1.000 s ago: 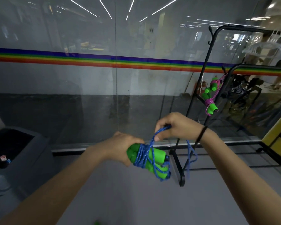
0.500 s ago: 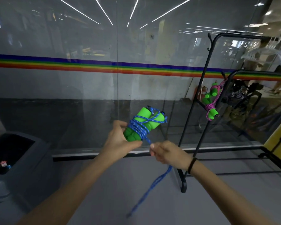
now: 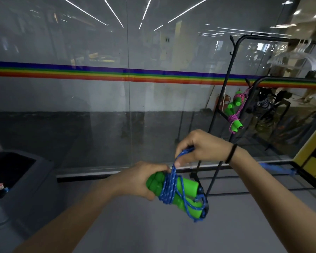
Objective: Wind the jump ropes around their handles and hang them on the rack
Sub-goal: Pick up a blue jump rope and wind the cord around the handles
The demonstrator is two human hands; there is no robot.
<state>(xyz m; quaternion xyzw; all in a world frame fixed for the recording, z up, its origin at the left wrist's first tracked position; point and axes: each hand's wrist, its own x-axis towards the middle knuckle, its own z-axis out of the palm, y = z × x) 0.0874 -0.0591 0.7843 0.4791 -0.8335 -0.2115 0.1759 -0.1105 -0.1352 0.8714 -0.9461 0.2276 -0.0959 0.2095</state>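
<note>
Low at centre, gripping paired green handles point(image 3: 187, 187) in the left hand point(image 3: 140, 179), blue rope point(image 3: 169, 188) wound round their middle. Just above, pinching a loop of that rope in the right hand point(image 3: 202, 145), fingers curled. Farther right, hanging on the black rack point(image 3: 224, 88): wound pink-corded jump rope point(image 3: 233, 112).

I get a dim, grey feed, lit from overhead. Ceiling strips reflect off the glass wall point(image 3: 91, 110) as thin white streaks fanning from the top, and reflections haze the pane. The upper right corner glares, washed out. The wide lens bows the rainbow stripe point(image 3: 98, 73) and tilts the rack point(image 3: 308, 180) inward. The blue rope point(image 3: 169, 187) smears where it trails at far right; the green handles point(image 3: 188, 186) are sharp and vivid.
</note>
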